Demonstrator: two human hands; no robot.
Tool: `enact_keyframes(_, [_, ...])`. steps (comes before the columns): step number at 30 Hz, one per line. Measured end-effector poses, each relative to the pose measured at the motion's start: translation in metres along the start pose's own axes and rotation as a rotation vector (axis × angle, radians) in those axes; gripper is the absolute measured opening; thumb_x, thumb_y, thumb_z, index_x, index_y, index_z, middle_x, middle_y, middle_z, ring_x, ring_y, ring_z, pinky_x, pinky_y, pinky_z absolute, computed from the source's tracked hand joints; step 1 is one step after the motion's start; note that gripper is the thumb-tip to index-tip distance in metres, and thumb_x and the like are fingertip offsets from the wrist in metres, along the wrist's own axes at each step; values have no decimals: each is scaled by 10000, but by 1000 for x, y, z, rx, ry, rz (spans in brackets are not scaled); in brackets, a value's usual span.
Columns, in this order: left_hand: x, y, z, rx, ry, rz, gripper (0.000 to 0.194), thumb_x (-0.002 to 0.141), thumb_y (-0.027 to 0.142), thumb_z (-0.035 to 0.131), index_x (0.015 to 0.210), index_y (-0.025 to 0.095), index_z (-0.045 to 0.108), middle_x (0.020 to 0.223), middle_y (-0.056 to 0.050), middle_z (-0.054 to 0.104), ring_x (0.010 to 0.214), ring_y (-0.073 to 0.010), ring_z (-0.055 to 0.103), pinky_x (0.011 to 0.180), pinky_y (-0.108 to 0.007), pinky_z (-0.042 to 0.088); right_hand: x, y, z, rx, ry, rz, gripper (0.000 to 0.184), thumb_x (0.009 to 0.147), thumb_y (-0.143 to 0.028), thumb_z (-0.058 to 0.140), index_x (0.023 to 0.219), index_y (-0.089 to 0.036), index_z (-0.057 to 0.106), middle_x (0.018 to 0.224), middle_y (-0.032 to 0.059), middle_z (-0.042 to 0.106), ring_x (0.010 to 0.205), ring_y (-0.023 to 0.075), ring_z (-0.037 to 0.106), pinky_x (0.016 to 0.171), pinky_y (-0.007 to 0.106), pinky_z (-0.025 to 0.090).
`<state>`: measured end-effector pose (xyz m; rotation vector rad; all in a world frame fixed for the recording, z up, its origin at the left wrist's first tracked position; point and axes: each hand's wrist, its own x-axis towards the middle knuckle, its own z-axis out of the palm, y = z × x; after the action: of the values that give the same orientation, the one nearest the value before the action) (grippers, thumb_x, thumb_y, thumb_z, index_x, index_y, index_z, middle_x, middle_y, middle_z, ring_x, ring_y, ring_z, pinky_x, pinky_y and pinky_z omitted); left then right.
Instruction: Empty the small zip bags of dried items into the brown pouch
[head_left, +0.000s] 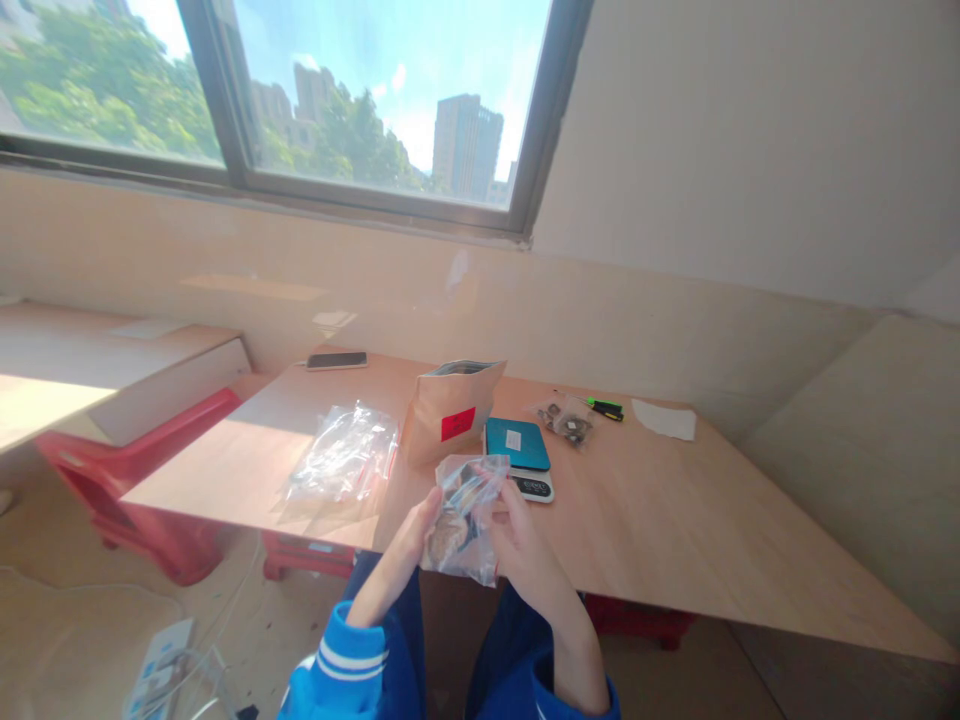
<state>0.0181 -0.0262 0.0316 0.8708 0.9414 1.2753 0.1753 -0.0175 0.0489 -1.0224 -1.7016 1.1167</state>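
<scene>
Currently both hands, left hand and right hand, grip filled bag; scale at 12 o'clock empty, one bag done.

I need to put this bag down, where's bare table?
Both hands, left hand and right hand, hold the small clear bag at the near edge. Bare wood lies right of the scale, below the white paper. Also bare: between phone and plastic bag pile. Crowded around the kraft pouch.
</scene>
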Motion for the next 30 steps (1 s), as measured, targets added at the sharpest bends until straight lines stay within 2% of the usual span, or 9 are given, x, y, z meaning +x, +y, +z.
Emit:
enact_keyframes(2, [0, 1, 1, -14, -22, -14, 593, 740, 631, 593, 1049, 144, 731, 1088, -105, 731, 1203, -334, 563, 1007, -428, 451, 1, 1, 2, 100, 0, 50, 394, 886, -391, 553, 1254, -278, 464, 1220, 63, 606, 1131, 224, 588, 971, 387, 476])
enact_keyframes(5, [-1, 3, 2, 6, -10, -16, 549, 751, 609, 591, 1028, 159, 737, 1082, -88, 735, 1213, -318, 557, 1020, -407, 440, 4, 4, 6, 197, 29, 91, 391, 838, -377, 617, 1177, -260, 462, 1179, 62, 625, 1005, 207, 640, 875, 364, 519])
enact_keyframes(9, [0, 2, 1, 22, 27, -3, 459, 778, 550, 586, 997, 178, 741, 1047, -83, 747, 1219, -298, 554, 1001, -390, 457, 7, 7, 10, 157, 192, 81, 478, 706, -336, 737, 1101, -229, 490, 1063, 57, 645, 852, 181, 643, 788, 331, 526])
enact_keyframes(12, [5, -4, -3, -9, 88, -4, 471, 785, 555, 579, 1000, 167, 736, 1025, -91, 751, 1211, -296, 560, 981, -379, 473, 8, 9, 10, 128, 275, 43, 518, 663, -331, 772, 1102, -224, 520, 1007, 44, 637, 792, 165, 621, 747, 318, 529])
enact_keyframes(16, [14, -17, -13, -46, 183, -5, 528, 777, 593, 580, 1034, 152, 716, 1005, -103, 751, 1162, -283, 594, 918, -352, 509, 10, 11, 8, 135, 314, -18, 479, 678, -318, 778, 1087, -229, 545, 1001, 39, 626, 831, 165, 621, 763, 315, 533])
enact_keyframes(19, [16, -22, -17, -66, 245, 10, 573, 770, 613, 580, 1097, 155, 686, 971, -110, 751, 1065, -281, 644, 818, -345, 539, 13, 13, 8, 219, 385, -38, 541, 670, -318, 786, 1126, -238, 506, 1005, 40, 618, 872, 178, 634, 792, 336, 542])
enact_keyframes(24, [10, -11, -18, -39, 265, -78, 686, 793, 687, 464, 1159, 137, 652, 974, -120, 749, 970, -290, 667, 666, -326, 507, 21, 9, 5, 302, 545, -78, 600, 645, -335, 796, 1149, -245, 483, 993, 38, 598, 870, 175, 628, 789, 344, 553])
enact_keyframes(27, [6, -1, -24, 0, 266, -133, 695, 831, 693, 361, 1214, 174, 622, 1052, -106, 736, 1018, -294, 646, 688, -338, 468, 40, -4, -2, 247, 585, -162, 554, 675, -331, 777, 1142, -242, 491, 1075, 66, 590, 927, 180, 620, 823, 348, 544])
enact_keyframes(30, [6, 2, -34, 16, 326, -105, 677, 833, 701, 337, 1274, 245, 572, 1122, -89, 719, 1058, -304, 628, 744, -386, 444, 77, -21, -11, 132, 573, -318, 508, 726, -337, 738, 1159, -232, 494, 1129, 88, 593, 988, 195, 612, 879, 372, 529])
